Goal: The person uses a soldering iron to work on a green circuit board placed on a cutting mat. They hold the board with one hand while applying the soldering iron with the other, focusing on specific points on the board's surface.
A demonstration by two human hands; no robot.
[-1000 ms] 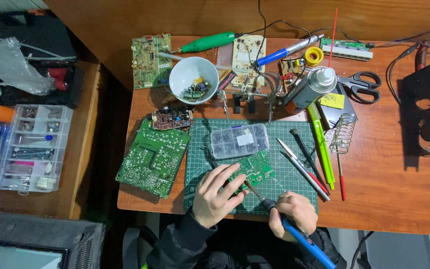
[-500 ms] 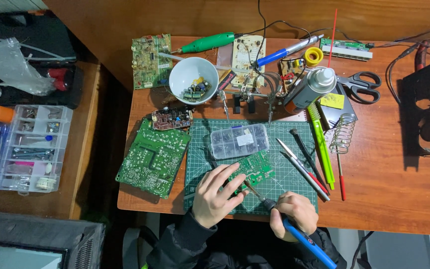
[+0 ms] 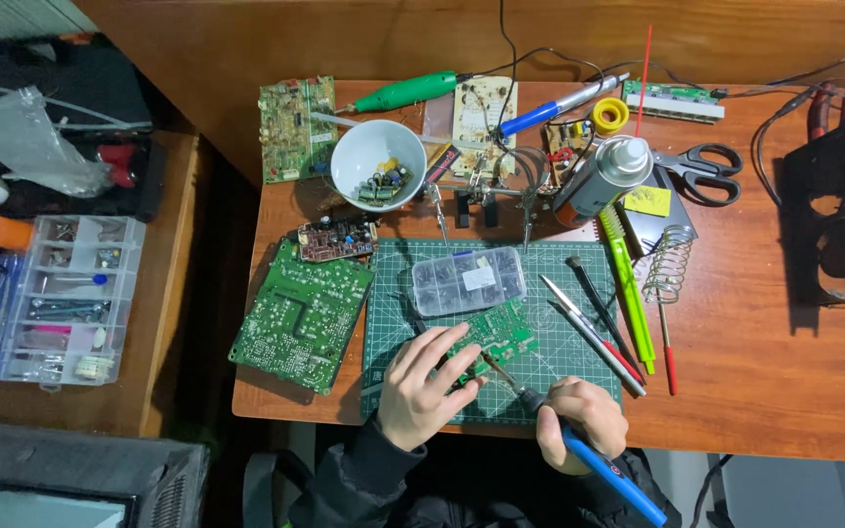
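My left hand [image 3: 424, 383] rests on the green cutting mat [image 3: 393, 313], its fingers pinching the near edge of a small green circuit board [image 3: 503, 330]. Something thin and dark sits between those fingers; I cannot tell what it is. My right hand [image 3: 584, 418] grips a blue-handled soldering iron [image 3: 600, 466]. The iron's tip points up and left and meets the board close to my left fingertips.
A clear parts box [image 3: 468, 280] lies just beyond the board. A large green board [image 3: 303, 315] overhangs the mat's left side. Pens and tools [image 3: 599, 323], a white bowl [image 3: 372, 166], spray can [image 3: 599, 181], scissors [image 3: 701, 164] and helping-hands clamps [image 3: 481, 200] crowd the desk.
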